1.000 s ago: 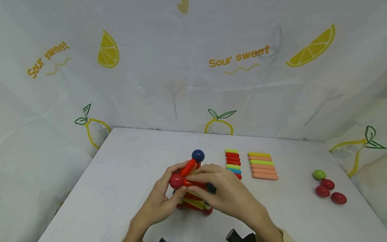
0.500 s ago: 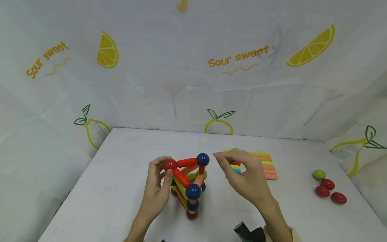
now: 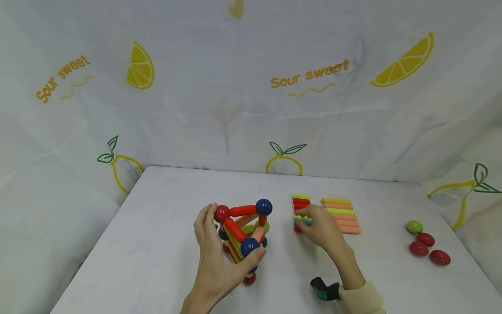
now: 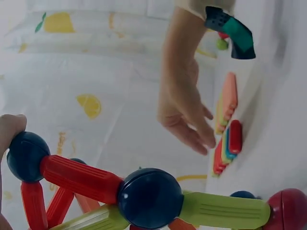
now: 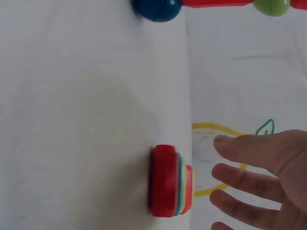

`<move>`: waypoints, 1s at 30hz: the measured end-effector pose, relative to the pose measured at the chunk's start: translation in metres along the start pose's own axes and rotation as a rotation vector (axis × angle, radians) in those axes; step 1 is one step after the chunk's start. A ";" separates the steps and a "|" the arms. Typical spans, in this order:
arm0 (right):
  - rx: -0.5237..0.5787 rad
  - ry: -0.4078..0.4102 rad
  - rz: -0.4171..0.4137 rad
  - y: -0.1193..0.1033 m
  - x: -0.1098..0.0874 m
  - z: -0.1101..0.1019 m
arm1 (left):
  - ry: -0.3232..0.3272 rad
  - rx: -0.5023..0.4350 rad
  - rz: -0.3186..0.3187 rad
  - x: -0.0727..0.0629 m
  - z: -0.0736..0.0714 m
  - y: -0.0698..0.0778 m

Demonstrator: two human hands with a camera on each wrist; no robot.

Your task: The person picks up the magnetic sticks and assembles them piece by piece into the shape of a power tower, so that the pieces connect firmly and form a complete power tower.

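Observation:
A structure of magnetic rods and balls [image 3: 235,229] stands on the table, with red, green and orange rods joining red, blue and green balls. My left hand [image 3: 217,267] grips its near left side, thumb on the near blue ball [image 3: 249,247] and fingertips behind the top red ball [image 3: 222,213]. My right hand [image 3: 324,227] hovers over the row of short rods [image 3: 300,201], holding nothing. In the right wrist view, spread fingers [image 5: 249,182] show beside that row, whose nearest rod [image 5: 164,181] is red. The structure's lower part is partly hidden by my left hand.
Right of the short rods lies a row of longer rods [image 3: 339,211] in yellow, orange and green. Farther right rest a green ball [image 3: 414,226] and several red balls [image 3: 440,257]. A white cloth with lemon prints [image 3: 188,109] hangs behind the table.
My right hand has left the structure and moved right to the short rods. The structure has been turned, and my left thumb has shifted from the red ball to the near blue ball.

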State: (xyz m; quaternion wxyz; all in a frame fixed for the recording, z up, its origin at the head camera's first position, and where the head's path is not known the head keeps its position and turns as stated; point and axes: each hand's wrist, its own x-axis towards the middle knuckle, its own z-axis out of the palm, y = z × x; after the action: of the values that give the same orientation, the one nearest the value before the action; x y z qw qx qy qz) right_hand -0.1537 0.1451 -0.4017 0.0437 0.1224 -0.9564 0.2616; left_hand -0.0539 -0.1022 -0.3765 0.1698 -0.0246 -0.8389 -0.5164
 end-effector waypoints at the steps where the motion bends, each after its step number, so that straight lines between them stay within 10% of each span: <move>1: -0.023 -0.035 0.015 0.005 -0.001 0.003 | -0.001 0.000 0.005 0.001 0.000 -0.001; 17: -0.055 -0.195 0.016 0.020 -0.006 0.018 | -0.293 -0.187 0.255 0.015 -0.006 -0.027; 30: 0.254 0.250 -0.296 -0.065 -0.018 -0.064 | -0.460 -0.225 0.255 0.036 -0.004 -0.029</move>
State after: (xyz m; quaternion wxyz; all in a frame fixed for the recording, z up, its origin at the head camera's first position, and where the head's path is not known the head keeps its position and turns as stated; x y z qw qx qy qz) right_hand -0.1185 0.1273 -0.3178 0.1839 0.2324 -0.8745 0.3840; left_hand -0.0927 -0.1240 -0.3880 0.0350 -0.2652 -0.7829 -0.5617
